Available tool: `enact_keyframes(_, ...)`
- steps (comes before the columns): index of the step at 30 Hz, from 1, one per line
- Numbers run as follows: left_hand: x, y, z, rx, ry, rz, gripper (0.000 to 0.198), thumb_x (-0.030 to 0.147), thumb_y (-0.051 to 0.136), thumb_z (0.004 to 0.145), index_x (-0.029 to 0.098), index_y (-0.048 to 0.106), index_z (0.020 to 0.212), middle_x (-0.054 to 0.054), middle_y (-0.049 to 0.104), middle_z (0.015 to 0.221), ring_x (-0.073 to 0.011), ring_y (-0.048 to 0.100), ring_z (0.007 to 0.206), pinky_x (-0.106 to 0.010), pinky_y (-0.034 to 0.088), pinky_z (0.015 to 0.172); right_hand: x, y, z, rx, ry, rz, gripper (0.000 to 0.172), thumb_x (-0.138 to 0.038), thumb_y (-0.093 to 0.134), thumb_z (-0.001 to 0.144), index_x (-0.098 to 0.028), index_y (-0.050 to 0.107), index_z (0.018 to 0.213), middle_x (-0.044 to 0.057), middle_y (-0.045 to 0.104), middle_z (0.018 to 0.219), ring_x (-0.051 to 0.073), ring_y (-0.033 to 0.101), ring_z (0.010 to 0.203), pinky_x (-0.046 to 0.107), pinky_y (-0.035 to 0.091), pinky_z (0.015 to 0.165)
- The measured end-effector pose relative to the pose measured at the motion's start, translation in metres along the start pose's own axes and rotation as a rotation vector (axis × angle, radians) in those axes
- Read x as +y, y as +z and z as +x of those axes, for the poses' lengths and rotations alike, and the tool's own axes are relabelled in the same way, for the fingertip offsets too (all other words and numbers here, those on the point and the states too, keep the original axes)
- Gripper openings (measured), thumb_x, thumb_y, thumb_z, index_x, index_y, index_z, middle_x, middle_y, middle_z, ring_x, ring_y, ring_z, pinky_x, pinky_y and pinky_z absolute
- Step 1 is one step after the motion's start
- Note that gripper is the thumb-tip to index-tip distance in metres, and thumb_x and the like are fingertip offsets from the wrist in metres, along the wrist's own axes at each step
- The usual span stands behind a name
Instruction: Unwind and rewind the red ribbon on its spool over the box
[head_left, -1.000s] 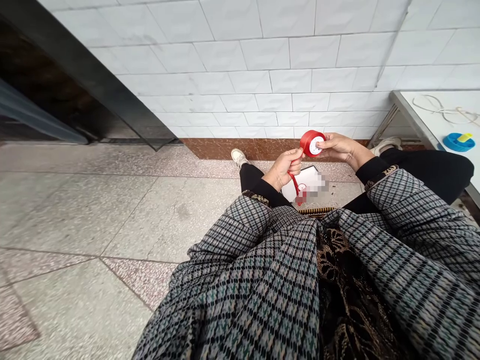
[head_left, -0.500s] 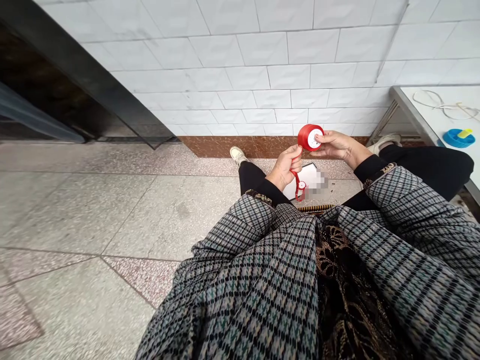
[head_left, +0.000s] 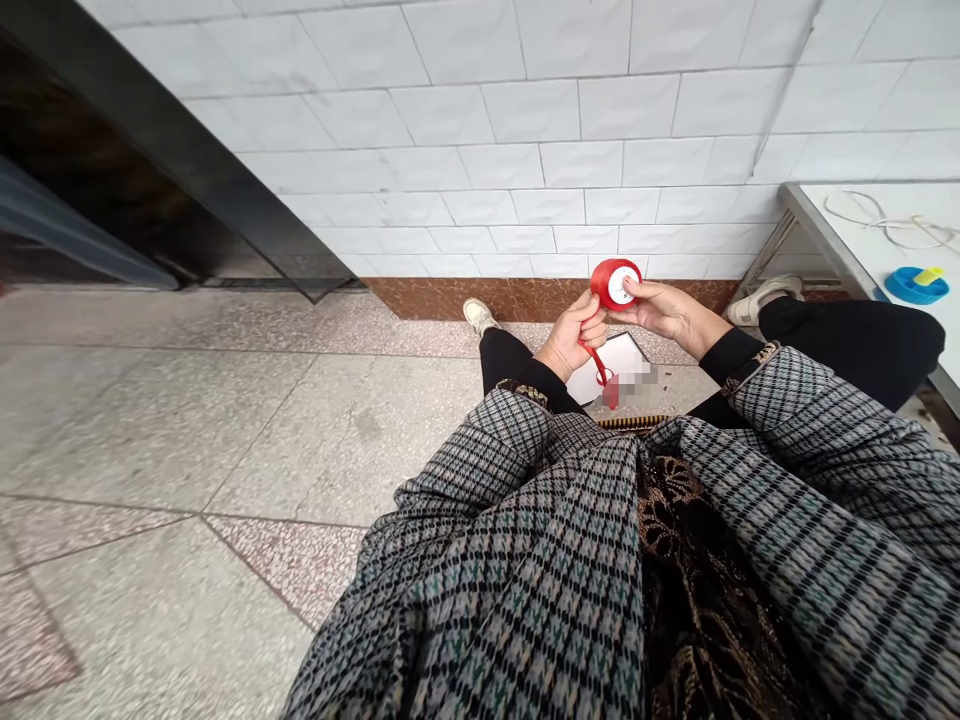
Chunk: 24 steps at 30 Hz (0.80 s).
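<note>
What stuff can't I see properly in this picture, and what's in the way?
All in the head view:
Red ribbon inside the left hand: hidden by its curled fingers.
Any writing on the white label of the ribbon roll: too small to read.
White rectangular item on the floor: partly hidden by pixelation.
White table: cut off by the picture's right edge.

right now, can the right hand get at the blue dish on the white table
Probably not without freeing itself first: the right hand holds the red roll. Otherwise the way looks open above the right leg to the blue dish, though it may take a stretch.
</note>
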<state>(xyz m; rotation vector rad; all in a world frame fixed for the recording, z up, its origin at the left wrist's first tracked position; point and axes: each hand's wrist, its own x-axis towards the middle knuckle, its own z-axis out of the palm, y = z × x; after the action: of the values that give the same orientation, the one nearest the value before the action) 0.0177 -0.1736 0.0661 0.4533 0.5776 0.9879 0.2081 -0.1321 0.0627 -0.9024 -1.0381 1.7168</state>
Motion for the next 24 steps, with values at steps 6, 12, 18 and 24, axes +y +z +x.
enact_keyframes(6,0.013,-0.004,-0.01,-0.042,-0.036,-0.013,0.019,0.014,0.059,0.114,0.02,0.064,0.096,0.013,0.022,0.055,-0.004,0.014,0.037,-0.016,0.008,0.042,-0.014,0.005,-0.009,-0.088,0.085,-0.124,0.046,-0.041,0.105,0.085,-0.023,0.077,0.116,0.013,0.086,0.117,0.034,0.079,0.125,0.057,0.066,0.119)
enact_keyframes(12,0.029,-0.019,-0.019,-0.123,-0.157,0.095,0.016,0.011,0.064,0.109,0.019,0.064,0.095,0.014,0.023,0.056,-0.0038,0.016,0.036,-0.017,0.003,0.041,-0.05,0.01,-0.013,-0.299,0.102,-0.452,0.055,-0.035,0.113,0.066,-0.023,0.087,0.113,0.008,0.089,0.112,0.027,0.08,0.108,0.043,0.068,0.105)
enact_keyframes(18,0.031,-0.018,-0.019,-0.07,-0.052,0.205,0.017,0.015,0.07,0.109,0.019,0.062,0.094,0.015,0.028,0.056,-0.0022,0.017,0.037,-0.015,0.007,0.041,-0.055,0.0,0.0,-0.234,-0.02,-0.629,0.045,-0.029,0.109,0.066,-0.025,0.091,0.108,0.004,0.089,0.105,0.027,0.079,0.099,0.044,0.066,0.101)
enact_keyframes(24,0.026,-0.012,-0.018,0.012,0.007,0.226,0.033,0.025,0.07,0.112,0.019,0.056,0.082,0.015,0.026,0.053,-0.0014,0.017,0.036,-0.013,0.012,0.039,-0.052,-0.024,0.006,-0.143,-0.034,-0.45,0.053,-0.037,0.115,0.059,-0.023,0.087,0.102,0.005,0.088,0.098,0.024,0.079,0.093,0.04,0.068,0.094)
